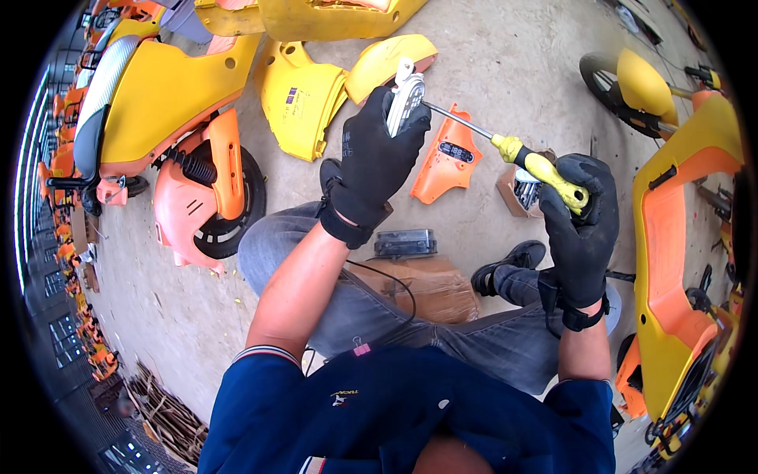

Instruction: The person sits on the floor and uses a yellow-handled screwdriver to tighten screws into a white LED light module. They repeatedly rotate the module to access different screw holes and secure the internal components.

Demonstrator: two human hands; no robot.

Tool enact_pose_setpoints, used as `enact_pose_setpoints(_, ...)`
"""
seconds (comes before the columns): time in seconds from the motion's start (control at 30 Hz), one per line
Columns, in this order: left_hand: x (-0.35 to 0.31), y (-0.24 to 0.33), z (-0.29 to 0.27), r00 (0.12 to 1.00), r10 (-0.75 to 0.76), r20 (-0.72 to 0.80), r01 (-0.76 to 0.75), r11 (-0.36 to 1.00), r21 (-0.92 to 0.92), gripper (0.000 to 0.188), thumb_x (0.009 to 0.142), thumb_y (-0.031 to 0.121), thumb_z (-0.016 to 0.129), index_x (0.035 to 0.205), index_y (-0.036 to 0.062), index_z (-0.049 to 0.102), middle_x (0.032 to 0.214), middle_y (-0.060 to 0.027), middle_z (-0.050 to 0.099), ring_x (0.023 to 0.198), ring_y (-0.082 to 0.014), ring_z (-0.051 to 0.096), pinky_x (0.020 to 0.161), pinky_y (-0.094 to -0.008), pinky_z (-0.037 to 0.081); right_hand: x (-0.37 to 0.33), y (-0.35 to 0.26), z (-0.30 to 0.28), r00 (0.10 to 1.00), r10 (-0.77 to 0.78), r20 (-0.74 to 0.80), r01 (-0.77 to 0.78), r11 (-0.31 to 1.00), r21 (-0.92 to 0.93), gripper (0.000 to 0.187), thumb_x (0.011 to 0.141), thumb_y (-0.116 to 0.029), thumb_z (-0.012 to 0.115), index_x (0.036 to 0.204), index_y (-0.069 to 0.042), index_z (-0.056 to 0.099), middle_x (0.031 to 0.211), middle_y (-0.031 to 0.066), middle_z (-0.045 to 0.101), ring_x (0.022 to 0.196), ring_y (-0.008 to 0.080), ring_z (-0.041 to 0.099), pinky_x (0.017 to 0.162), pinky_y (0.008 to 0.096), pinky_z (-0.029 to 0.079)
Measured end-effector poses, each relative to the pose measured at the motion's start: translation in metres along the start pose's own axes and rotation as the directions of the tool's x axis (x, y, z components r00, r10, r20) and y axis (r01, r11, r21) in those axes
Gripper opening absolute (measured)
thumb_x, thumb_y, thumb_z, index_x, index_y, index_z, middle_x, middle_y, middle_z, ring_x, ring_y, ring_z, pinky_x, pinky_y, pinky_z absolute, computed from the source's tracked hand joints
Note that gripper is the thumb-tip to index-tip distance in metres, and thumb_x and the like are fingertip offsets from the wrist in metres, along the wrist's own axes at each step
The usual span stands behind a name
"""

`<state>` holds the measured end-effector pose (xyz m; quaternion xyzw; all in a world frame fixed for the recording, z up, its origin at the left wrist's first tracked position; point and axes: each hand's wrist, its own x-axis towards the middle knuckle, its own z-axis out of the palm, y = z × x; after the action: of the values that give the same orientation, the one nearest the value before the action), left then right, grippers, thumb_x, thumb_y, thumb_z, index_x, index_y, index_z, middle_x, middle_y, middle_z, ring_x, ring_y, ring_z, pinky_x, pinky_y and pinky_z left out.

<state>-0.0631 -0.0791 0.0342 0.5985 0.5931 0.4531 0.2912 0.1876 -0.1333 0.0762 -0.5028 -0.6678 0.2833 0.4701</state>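
Raised in front of me, my left hand (371,158), in a black glove, grips a small white and grey ribbed part (406,101) of a kind I cannot make out. My right hand (584,221), gloved too, is closed round the handle of a yellow and black screwdriver (553,169). Its long metal shaft points left at the part, and the tip meets the part's edge or lies behind it; I cannot tell which. Beneath the shaft an orange panel with a dark display (446,162) lies on the floor.
A small cardboard box (517,192) with metal pieces stands beyond my right knee. Between my legs are flattened brown cardboard (430,288) and a dark clear-lidded case (405,243). Yellow body panels (298,103) lie ahead. Yellow-orange scooter bodies stand left (174,95) and right (655,261).
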Motion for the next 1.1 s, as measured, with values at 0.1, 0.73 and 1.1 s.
enact_pose_setpoints(0.1,0.001,0.005,0.001,0.999,-0.037,0.010,0.037,0.999,-0.028,0.022,0.083,0.018,0.069,0.094,0.0012,0.061,0.072,-0.0062,0.066,0.060,-0.0112,0.061,0.055,-0.0264,0.047,0.002,0.002,0.000,0.993,-0.114,0.025,0.116,0.991,-0.074,0.032,0.079,0.006,0.067,0.108,-0.002,0.057,0.106,0.0131,0.058,0.096,0.0234,0.059,0.086,0.0336,0.047)
enact_pose_setpoints(0.73,-0.006,0.002,0.003,0.993,0.003,0.119,-0.016,0.994,0.108,0.022,0.084,0.018,0.070,0.096,0.0017,0.059,0.076,-0.0153,0.067,0.065,-0.0280,0.065,0.057,-0.0358,0.049,-0.002,-0.008,-0.002,0.979,0.155,-0.134,-0.159,0.987,-0.016,0.033,0.085,-0.001,0.069,0.115,-0.001,0.056,0.103,0.0104,0.059,0.084,0.0141,0.061,0.069,0.0270,0.051)
enact_pose_setpoints(1.1,-0.007,-0.001,0.004,0.995,0.034,0.094,-0.042,0.996,0.082,0.023,0.085,0.018,0.071,0.095,0.0019,0.058,0.074,-0.0148,0.066,0.065,-0.0271,0.064,0.056,-0.0351,0.049,0.004,-0.005,-0.006,0.993,0.050,-0.110,-0.060,0.993,-0.097,0.036,0.084,-0.002,0.068,0.117,0.002,0.055,0.106,0.0095,0.058,0.089,0.0175,0.061,0.080,0.0299,0.050)
